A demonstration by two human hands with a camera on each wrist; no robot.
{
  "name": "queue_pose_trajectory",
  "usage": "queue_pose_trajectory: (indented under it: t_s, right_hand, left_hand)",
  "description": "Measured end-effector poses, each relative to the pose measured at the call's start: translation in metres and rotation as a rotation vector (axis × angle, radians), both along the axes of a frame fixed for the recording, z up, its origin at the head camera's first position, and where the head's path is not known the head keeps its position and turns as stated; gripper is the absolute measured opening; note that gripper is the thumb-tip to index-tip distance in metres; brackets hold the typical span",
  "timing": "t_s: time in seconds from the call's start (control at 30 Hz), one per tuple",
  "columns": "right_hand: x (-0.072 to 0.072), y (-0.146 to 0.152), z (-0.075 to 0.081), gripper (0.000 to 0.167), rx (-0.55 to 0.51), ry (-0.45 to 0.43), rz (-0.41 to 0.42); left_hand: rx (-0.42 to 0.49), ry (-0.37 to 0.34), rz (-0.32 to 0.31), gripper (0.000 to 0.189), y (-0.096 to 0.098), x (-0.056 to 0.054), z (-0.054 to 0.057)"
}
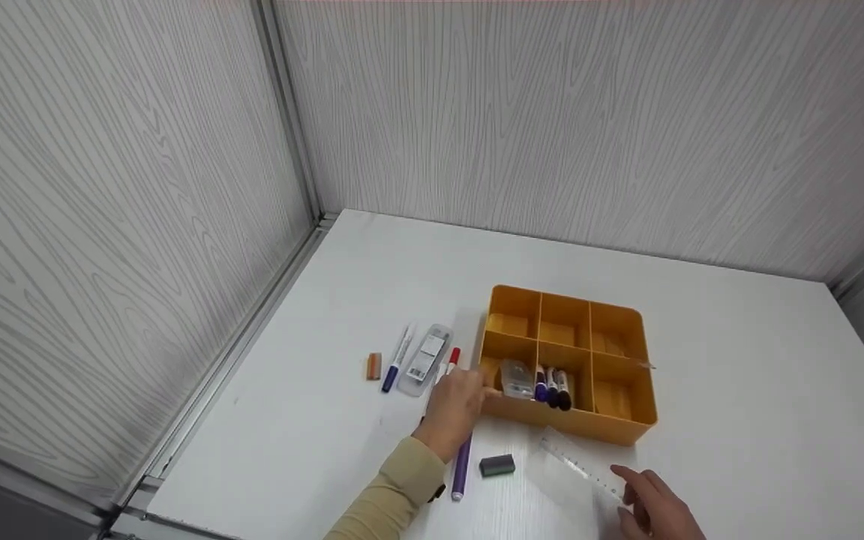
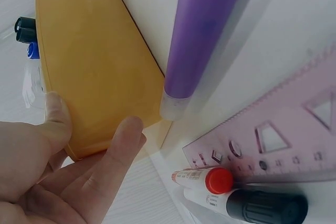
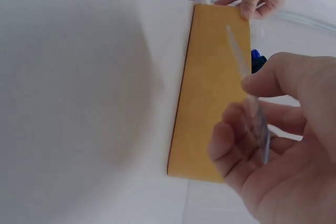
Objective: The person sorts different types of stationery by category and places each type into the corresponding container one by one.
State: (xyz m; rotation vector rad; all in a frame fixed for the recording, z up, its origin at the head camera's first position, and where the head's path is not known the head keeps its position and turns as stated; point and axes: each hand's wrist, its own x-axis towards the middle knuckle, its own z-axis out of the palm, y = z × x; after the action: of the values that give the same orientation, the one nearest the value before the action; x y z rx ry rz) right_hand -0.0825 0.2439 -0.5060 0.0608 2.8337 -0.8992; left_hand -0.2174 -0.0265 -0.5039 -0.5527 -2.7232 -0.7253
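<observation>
A yellow organizer box (image 1: 574, 424) with several compartments stands on the table. My left hand (image 1: 451, 412) grips its near left corner, thumb at the rim and fingers around the edge, as the left wrist view shows. Inside are a small clear case (image 1: 516, 379) and dark-capped markers (image 1: 552, 388). My right hand (image 1: 657, 506) pinches a clear ruler (image 1: 582, 471) between thumb and fingers, in front of the box; it appears nearly edge-on in the right wrist view. A purple marker (image 1: 461, 474) lies by my left wrist, with a dark green block (image 1: 497, 465) to its right.
Left of the box lie a red-capped marker (image 1: 454, 357), a labelled clear case (image 1: 426, 361), a blue-capped marker (image 1: 397, 360) and an orange block (image 1: 373, 367). The left wrist view shows a pinkish ruler with cut-outs (image 2: 278, 161) beside a black-capped marker (image 2: 268, 206). Panels wall the table.
</observation>
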Motion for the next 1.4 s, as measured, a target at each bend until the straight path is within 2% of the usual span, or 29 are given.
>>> queue_pose_trajectory:
  t_s: [0.23,0.43,0.7,0.83,0.97,1.07,1.17,1.23,1.4]
  right_hand:
    - [0.004,0.004,0.02,0.053,-0.045,0.091,-0.005]
    - [-0.003,0.014,0.027,0.053,-0.023,0.242,-0.006]
    - [-0.027,0.03,0.034,0.045,0.042,0.338,-0.05]
    - [-0.041,0.034,0.037,0.04,0.085,0.432,-0.058]
    - [-0.054,0.035,0.041,0.036,0.13,0.461,-0.064]
    - [-0.065,0.035,0.044,0.034,0.161,0.491,-0.057]
    - [-0.074,0.035,0.046,0.032,0.202,0.559,-0.037]
    - [-0.08,0.036,0.048,0.03,0.226,0.596,-0.029]
    - [-0.093,0.036,0.052,0.026,0.265,0.598,-0.004]
  left_hand:
    - [0.007,-0.017,0.002,0.021,-0.001,0.0,-0.001]
    - [0.011,-0.023,0.0,0.02,0.0,-0.001,0.0]
    - [0.007,-0.049,0.001,0.02,0.0,-0.001,0.0]
    - [-0.005,-0.003,0.01,0.026,0.0,-0.001,-0.001]
    - [-0.004,0.035,0.017,0.028,0.001,-0.001,-0.002]
    - [0.019,-0.014,0.01,0.027,0.001,-0.001,-0.001]
    - [0.03,-0.069,0.008,0.026,0.001,0.0,0.001]
    - [0.032,-0.078,0.006,0.026,0.0,0.0,0.001]
    - [0.017,-0.016,0.005,0.027,-0.001,0.0,0.0]
